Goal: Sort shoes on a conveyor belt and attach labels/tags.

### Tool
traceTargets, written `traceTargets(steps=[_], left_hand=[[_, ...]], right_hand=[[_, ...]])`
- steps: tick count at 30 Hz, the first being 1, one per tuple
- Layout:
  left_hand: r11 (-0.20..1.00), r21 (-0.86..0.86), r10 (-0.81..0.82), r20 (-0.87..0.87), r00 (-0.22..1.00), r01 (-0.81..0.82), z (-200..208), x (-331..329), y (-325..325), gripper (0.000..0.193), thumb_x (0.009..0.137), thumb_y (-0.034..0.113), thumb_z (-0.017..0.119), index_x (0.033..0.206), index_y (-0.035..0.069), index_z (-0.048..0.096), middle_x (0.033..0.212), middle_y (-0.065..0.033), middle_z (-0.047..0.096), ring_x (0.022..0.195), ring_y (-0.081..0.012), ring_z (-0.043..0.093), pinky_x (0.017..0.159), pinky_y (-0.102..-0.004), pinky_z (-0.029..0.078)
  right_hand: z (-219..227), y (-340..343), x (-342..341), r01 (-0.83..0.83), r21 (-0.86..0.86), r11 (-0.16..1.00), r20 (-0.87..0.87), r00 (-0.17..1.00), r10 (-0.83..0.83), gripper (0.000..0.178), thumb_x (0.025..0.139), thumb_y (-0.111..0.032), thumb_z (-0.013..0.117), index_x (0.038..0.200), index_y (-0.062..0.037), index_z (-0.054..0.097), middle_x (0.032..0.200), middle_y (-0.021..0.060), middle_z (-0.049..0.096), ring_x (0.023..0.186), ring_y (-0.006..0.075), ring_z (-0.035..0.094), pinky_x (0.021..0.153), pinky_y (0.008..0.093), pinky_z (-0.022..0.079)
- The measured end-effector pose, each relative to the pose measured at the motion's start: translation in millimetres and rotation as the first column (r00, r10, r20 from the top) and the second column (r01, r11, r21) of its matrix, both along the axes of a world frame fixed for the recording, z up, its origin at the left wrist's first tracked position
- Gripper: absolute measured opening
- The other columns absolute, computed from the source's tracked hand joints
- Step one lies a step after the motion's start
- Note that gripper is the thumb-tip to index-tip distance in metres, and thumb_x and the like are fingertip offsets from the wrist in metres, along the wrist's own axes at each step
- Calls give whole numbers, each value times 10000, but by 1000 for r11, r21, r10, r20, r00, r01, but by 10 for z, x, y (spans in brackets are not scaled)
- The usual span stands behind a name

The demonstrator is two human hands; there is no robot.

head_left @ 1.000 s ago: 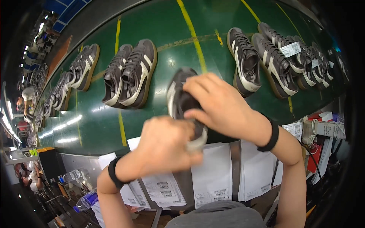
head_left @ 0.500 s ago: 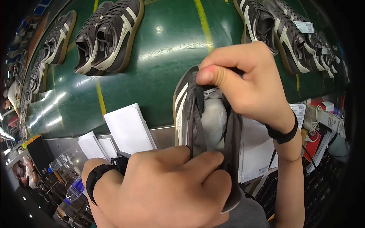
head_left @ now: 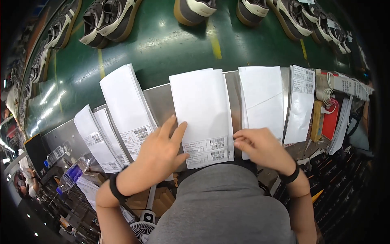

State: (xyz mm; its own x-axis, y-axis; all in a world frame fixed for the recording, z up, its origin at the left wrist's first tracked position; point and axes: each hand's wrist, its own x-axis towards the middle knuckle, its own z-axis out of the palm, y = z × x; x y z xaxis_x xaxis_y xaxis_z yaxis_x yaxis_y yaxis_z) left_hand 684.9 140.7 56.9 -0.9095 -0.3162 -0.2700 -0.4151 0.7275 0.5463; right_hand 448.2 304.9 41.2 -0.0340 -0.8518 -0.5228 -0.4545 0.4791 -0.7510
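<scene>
A stack of white label sheets (head_left: 200, 105) lies in front of me, its barcodes printed along the near end. My left hand (head_left: 156, 152) is open at the stack's left edge, fingers spread, the fingertips on or just beside the paper. At the right edge, my right hand (head_left: 262, 148) has thumb and forefinger drawn together in a pinch. Whether a sheet's edge is caught between them is too small to tell. Beyond the stack, a dark shoe with a pale heel (head_left: 195, 11) stands on the green surface, with another shoe (head_left: 252, 12) to its right.
More label stacks lie left (head_left: 124, 101) and right (head_left: 262, 95) on the metal ledge (head_left: 159, 101). Rows of shoes stand on the green conveyor belt (head_left: 162, 53), left and right. Plastic bottles (head_left: 73, 173) are at the lower left. A red item (head_left: 331, 122) and white cables are at the right.
The shoe with paper stuffing is no longer in my hands. Both hands have come down to the middle label stack, and two shoes now stand on the far green surface.
</scene>
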Motion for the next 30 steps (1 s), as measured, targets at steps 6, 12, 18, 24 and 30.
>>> traceTargets(steps=[6,12,18,24,30], left_hand=[[922,240,323,-38,946,-305,-342,127,645,848,709,12,797,1447,-47,383,1078,-238,633,737,-297,683,600,-339,544],[955,103,288,-95,953,-278,-438,158,769,863,694,91,834,1452,22,428,1068,-181,608,826,-273,622,689,-351,493],[971,-184,152,-21,988,-153,-417,89,640,1030,565,284,902,1468,94,445,998,-91,520,895,-266,497,772,-398,403],[965,-145,219,-1,976,-217,-537,101,768,1177,446,408,929,1483,141,441,910,-58,491,856,-250,476,745,-385,354],[952,-198,235,-16,972,-234,-566,155,788,1209,418,441,932,1491,180,437,884,-46,498,851,-245,474,740,-390,325]], right_hand=[[-233,306,405,428,89,900,125,891,-436,248,911,-101,640,1064,94,621,898,201,698,755,263,692,685,322,525],[-453,435,514,178,-357,917,-283,915,-288,252,889,-70,652,1086,84,628,757,126,608,660,243,625,592,363,508],[-480,516,763,-175,-389,904,-742,641,-195,217,838,-70,692,1016,53,681,687,51,484,619,186,558,491,292,464],[-417,514,687,-247,-509,824,-627,763,-159,224,781,-81,725,985,5,694,688,19,505,595,143,543,448,286,422],[-334,594,603,-92,-656,749,-315,935,-161,135,725,-45,781,847,-63,729,612,11,514,501,139,527,424,279,384]])
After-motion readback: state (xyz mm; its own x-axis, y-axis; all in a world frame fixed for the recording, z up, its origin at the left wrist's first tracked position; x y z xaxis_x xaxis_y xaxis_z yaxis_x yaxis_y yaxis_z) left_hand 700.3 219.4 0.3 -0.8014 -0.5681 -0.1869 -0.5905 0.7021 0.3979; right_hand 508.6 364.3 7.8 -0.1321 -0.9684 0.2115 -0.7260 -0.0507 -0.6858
